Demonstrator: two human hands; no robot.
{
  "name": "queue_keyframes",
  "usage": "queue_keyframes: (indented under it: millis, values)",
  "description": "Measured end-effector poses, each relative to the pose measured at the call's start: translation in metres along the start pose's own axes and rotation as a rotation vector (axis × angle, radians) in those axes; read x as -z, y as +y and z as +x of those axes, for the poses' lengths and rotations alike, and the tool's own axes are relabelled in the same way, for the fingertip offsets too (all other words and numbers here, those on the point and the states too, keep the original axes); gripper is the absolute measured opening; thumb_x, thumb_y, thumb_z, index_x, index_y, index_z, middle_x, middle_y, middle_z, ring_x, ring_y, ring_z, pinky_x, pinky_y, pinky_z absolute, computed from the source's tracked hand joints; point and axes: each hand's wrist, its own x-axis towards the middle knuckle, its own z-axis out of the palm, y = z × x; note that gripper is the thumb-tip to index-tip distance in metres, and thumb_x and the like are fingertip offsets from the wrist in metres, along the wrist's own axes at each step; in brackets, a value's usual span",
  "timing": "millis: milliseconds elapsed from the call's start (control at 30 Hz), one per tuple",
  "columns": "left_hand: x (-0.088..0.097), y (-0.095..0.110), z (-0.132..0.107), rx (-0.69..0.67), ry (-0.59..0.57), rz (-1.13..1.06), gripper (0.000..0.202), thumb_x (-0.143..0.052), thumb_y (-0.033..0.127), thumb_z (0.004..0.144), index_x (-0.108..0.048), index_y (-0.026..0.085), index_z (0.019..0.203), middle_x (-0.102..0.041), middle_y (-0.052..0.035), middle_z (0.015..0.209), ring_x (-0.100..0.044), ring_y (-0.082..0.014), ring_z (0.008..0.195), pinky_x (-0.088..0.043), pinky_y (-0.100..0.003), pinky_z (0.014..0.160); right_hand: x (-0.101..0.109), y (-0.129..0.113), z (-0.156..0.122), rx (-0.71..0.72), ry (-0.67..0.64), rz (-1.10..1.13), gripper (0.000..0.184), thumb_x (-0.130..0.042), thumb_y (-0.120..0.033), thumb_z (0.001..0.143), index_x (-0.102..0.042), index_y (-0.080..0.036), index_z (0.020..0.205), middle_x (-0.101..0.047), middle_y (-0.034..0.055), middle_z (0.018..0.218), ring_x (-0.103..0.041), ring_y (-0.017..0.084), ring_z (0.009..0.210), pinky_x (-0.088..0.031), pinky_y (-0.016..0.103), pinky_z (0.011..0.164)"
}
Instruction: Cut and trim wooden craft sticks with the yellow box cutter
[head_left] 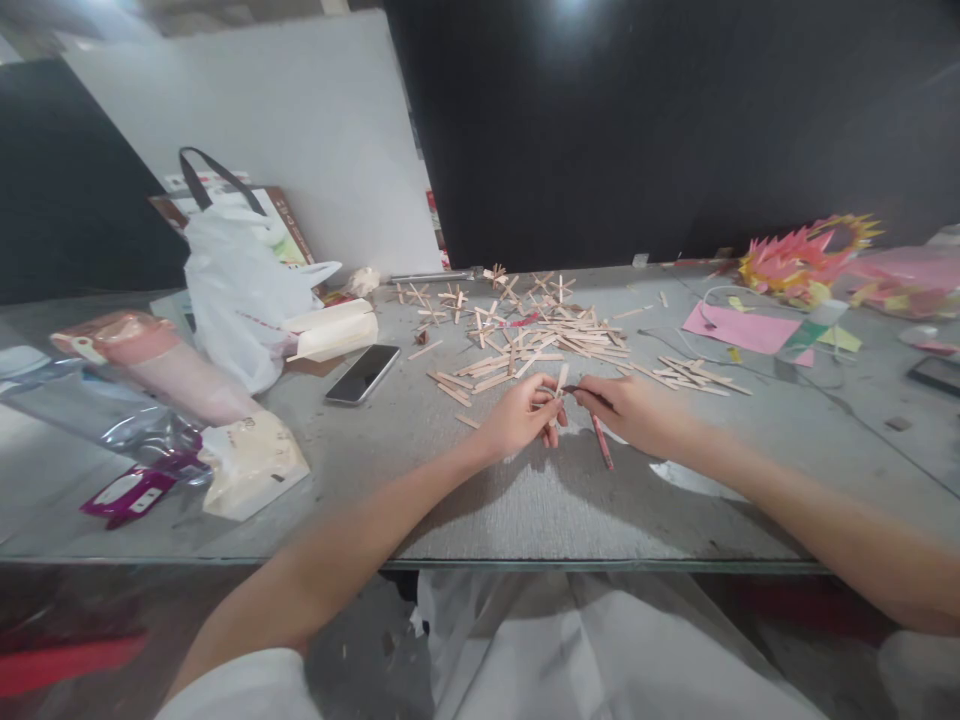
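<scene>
My left hand (529, 415) is closed around a pale wooden craft stick (562, 378), which points up from between the thumb and fingers. Close beside it, my right hand (619, 405) pinches a thin dark piece (571, 389) whose tip meets the left fingers; its kind is too small to tell. Below the right hand, a slim pink-red rod (602, 442) lies on the table, its upper end hidden. Just beyond both hands spreads a loose heap of craft sticks (581, 335). Several sticks joined into star shapes (510, 290) stand behind the heap.
On the left are a phone (363, 375), a white plastic bag (232, 290), a pink-capped bottle (157, 365) and a cream packet (251, 465). Pink paper (739, 330) and spiky pink-yellow paper crafts (795, 262) lie right. Dark panels (675, 130) rise behind the grey table (480, 510).
</scene>
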Motion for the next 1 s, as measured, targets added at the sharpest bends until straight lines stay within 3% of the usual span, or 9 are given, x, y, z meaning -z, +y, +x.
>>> queue_keyframes:
  millis: [267,433,567,800,1000]
  values:
    - [-0.0017,0.0043,-0.0025,0.006,0.015,0.047,0.042,-0.070,0.054,0.096,-0.050,0.021,0.112,-0.069,0.0012,0.081,-0.068,-0.0126,0.053,-0.052,-0.024,0.052,0.0016,-0.0041,-0.0020,0.028,-0.014,0.033,0.032,-0.036,-0.036,0.113,-0.064,-0.024,0.100,-0.074,-0.0013,0.068,-0.068,0.016,0.063,-0.036,0.027,0.060]
    - [-0.0012,0.0040,-0.0035,0.009,0.021,0.117,0.034,-0.067,0.048,0.098,-0.053,0.021,0.114,-0.068,0.0019,0.079,-0.062,-0.0096,0.050,-0.041,-0.020,0.048,0.0001,-0.0039,-0.0017,0.049,-0.033,-0.068,0.031,-0.038,-0.031,0.113,-0.062,-0.023,0.097,-0.074,-0.0009,0.068,-0.069,0.017,0.064,-0.034,0.028,0.061]
    - [-0.0011,0.0032,-0.0036,-0.012,0.016,0.152,0.033,-0.064,0.042,0.098,-0.055,0.020,0.120,-0.066,0.0031,0.076,-0.060,-0.0092,0.048,-0.041,-0.020,0.048,-0.0015,-0.0056,-0.0021,0.076,-0.069,-0.213,0.029,-0.037,-0.029,0.114,-0.060,-0.021,0.098,-0.073,0.0012,0.070,-0.069,0.019,0.066,-0.031,0.030,0.061]
    - [-0.0010,0.0029,-0.0037,0.034,0.000,0.080,0.042,-0.067,0.038,0.097,-0.052,0.018,0.131,-0.066,0.0040,0.071,-0.065,-0.0124,0.046,-0.047,-0.022,0.048,0.0011,-0.0042,-0.0036,0.212,-0.095,-0.472,0.013,-0.049,-0.017,0.107,-0.061,-0.018,0.101,-0.076,0.0070,0.091,-0.066,0.017,0.067,-0.024,0.031,0.059]
    - [0.0001,0.0024,-0.0042,0.140,-0.050,0.041,0.061,-0.071,0.043,0.096,-0.039,0.020,0.143,-0.070,0.0032,0.067,-0.072,-0.0191,0.050,-0.052,-0.024,0.050,-0.0008,0.0003,-0.0021,0.229,-0.133,-0.525,0.015,-0.048,-0.018,0.106,-0.063,-0.018,0.105,-0.075,0.0074,0.090,-0.066,0.018,0.065,-0.022,0.033,0.057]
